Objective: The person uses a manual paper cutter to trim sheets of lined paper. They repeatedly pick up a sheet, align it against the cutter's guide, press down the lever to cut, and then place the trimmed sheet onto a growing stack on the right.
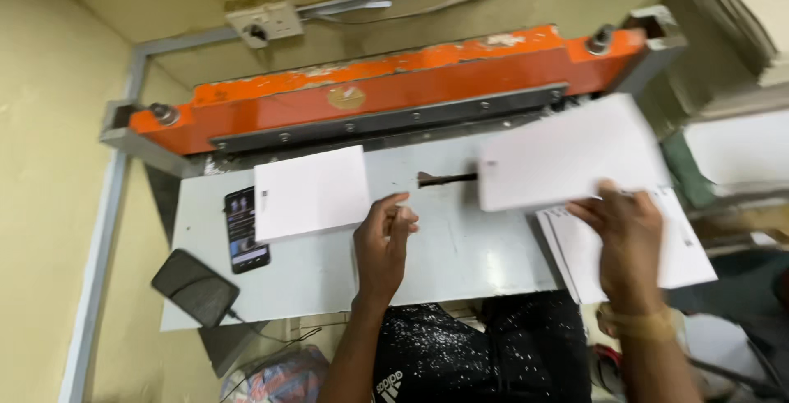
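Note:
My right hand [626, 234] grips a thick white stack of paper [567, 156] by its near edge, holding it tilted over the grey cutter table [460, 247]. Under it lies another white paper stack [682, 255] at the table's right edge. My left hand [386, 239] hovers mid-table with its fingers curled together and nothing in them. It is just right of a smaller white paper stack [311, 192] lying flat on the table.
An orange paper-cutter beam [386, 91] spans the back of the table, with a slot [446, 178] in the table in front of it. A black phone [246, 229] and a dark power bank [196, 286] lie at the left. More paper piles [740, 148] stand at the right.

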